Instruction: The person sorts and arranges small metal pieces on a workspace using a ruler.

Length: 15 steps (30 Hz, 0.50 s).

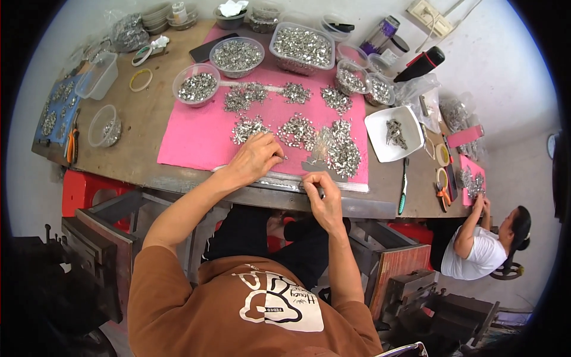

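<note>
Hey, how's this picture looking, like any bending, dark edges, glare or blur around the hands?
Head view: the table bows in a wide fisheye curve; the corners fall to black, with some blue fringing; bright glints fleck the small metal pieces; the left hand and right hand look reasonably sharp, without obvious motion blur.

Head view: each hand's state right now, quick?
Left hand: fingers curled over the pink cloth; grip cannot be told.
Right hand: fingers curled at the table edge; grip cannot be told.
</note>
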Available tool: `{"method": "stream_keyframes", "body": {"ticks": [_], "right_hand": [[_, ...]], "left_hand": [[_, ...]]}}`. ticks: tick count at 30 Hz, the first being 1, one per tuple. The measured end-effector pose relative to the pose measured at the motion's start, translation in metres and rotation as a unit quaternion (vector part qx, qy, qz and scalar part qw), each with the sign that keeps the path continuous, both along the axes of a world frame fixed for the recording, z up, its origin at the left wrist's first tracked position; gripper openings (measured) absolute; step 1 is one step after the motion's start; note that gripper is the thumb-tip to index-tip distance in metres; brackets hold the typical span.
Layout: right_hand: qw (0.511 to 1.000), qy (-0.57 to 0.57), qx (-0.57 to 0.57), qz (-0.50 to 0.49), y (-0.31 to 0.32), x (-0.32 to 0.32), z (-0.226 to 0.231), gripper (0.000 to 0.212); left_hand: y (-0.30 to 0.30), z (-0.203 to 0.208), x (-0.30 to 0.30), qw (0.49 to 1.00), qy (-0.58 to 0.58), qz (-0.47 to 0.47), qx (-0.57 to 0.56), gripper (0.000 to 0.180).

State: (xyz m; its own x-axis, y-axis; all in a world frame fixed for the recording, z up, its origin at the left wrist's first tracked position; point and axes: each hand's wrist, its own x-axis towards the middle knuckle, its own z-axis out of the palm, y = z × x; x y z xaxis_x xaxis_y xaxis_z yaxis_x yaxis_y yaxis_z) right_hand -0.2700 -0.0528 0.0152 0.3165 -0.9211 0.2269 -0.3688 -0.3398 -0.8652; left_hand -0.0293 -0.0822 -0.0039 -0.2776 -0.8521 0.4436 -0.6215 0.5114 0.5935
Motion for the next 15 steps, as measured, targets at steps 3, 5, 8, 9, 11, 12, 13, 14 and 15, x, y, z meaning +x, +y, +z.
{"method": "stream_keyframes", "body": {"ticks": [3,5,8,9,11,12,13,14,15], "right_hand": [[1.000,-0.016,-0.018,0.005,0.006,0.003,-0.003,0.005],[1.000,-0.016,-0.024,0.003,0.007,0.004,-0.007,0.005],[0.999,-0.002,-0.044,0.006,0.006,0.005,-0.010,0.004],[0.999,-0.002,-0.043,0.007,0.007,0.006,-0.010,0.004],[0.998,0.016,-0.057,-0.001,0.007,0.006,-0.010,0.005],[0.998,0.017,-0.056,-0.002,0.008,0.007,-0.011,0.005],[0.997,0.024,-0.072,-0.006,0.008,0.007,-0.011,0.005],[0.996,0.031,-0.088,-0.009,0.008,0.008,-0.011,0.006],[0.996,0.031,-0.087,-0.008,0.008,0.009,-0.011,0.006]], "left_hand": [[-0.002,0.001,0.001,1.000,-0.015,-0.007,-0.011,0.012],[-0.001,0.002,0.002,1.000,-0.001,-0.011,0.005,0.011],[0.000,0.001,0.002,0.999,0.025,0.007,-0.042,0.010],[0.001,0.002,0.001,0.999,0.026,0.008,-0.042,0.010],[0.005,0.009,-0.001,0.993,0.117,0.001,0.031,0.009],[0.009,0.014,-0.002,0.993,0.118,0.000,0.032,0.009],[0.013,0.021,-0.003,0.983,0.151,0.004,0.101,0.010],[0.017,0.024,-0.003,0.968,0.183,0.010,0.170,0.011],[0.017,0.022,-0.002,0.968,0.182,0.010,0.170,0.011]]}}
